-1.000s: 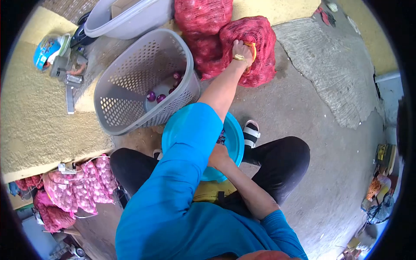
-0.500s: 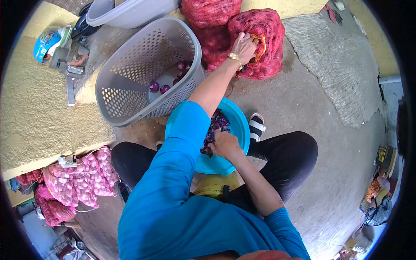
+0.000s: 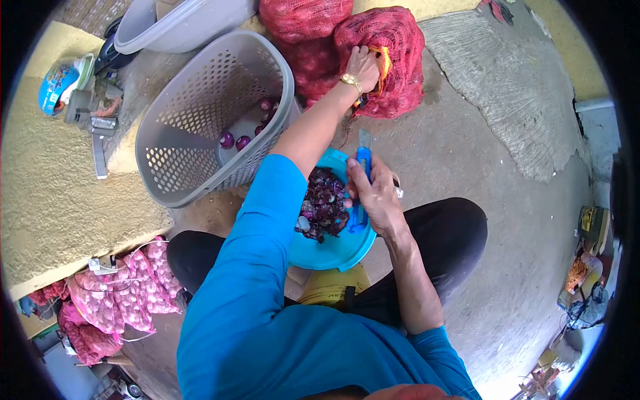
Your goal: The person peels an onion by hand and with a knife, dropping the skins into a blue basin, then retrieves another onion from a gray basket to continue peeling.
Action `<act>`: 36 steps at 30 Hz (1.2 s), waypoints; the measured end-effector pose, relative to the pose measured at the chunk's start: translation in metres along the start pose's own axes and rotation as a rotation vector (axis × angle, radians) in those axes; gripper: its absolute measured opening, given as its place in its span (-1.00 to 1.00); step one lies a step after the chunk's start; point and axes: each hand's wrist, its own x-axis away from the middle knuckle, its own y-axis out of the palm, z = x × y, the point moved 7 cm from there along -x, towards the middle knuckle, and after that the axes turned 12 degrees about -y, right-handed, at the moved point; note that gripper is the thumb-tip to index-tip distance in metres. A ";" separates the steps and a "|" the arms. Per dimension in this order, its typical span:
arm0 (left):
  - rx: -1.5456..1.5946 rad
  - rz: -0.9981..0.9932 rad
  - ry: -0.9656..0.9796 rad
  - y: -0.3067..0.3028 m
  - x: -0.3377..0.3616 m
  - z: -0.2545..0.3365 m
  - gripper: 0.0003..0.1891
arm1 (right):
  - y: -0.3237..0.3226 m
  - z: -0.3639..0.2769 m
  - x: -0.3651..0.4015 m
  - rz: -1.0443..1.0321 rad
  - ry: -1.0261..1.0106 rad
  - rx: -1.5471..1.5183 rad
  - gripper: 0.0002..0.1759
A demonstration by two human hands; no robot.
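Note:
My right hand (image 3: 379, 197) is closed around a blue utility knife (image 3: 363, 157), its blade pointing away from me, above the right rim of a turquoise basin (image 3: 320, 256). Dark purple onion skins and scraps (image 3: 325, 207) lie in the basin between my knees. My left arm stretches across the basin, and my left hand (image 3: 362, 69) is at the yellow-edged mouth of a red mesh bag (image 3: 404, 50). Its fingertips are hidden in the opening, so what they hold does not show. A gold watch is on that wrist.
A grey perforated basket (image 3: 200, 123) with several purple onions (image 3: 243, 143) stands left of the bag. Behind it is a grey tub (image 3: 193, 27). Another red sack (image 3: 307, 19) leans at the back. Pink net bags of bulbs (image 3: 107, 293) sit at lower left.
My right hand has risen out of the basin's scraps to the right, bringing the knife into plain sight. My left hand stays at the bag's mouth. The whole view has shifted slightly.

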 end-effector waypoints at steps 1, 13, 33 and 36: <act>-0.007 -0.070 -0.014 0.004 -0.005 -0.001 -0.69 | 0.006 -0.001 0.000 -0.010 0.014 -0.143 -0.70; 0.358 0.255 -0.049 -0.029 0.030 -0.019 -0.58 | 0.028 -0.006 0.001 -0.074 0.078 -0.382 -0.70; 2.351 -0.200 -0.868 -0.091 0.299 -0.038 -0.50 | 0.065 -0.037 0.032 -0.313 0.004 -0.416 -0.68; 2.147 0.054 -0.997 -0.128 0.342 -0.058 -0.41 | 0.075 -0.039 0.034 -0.368 -0.039 -0.312 -0.64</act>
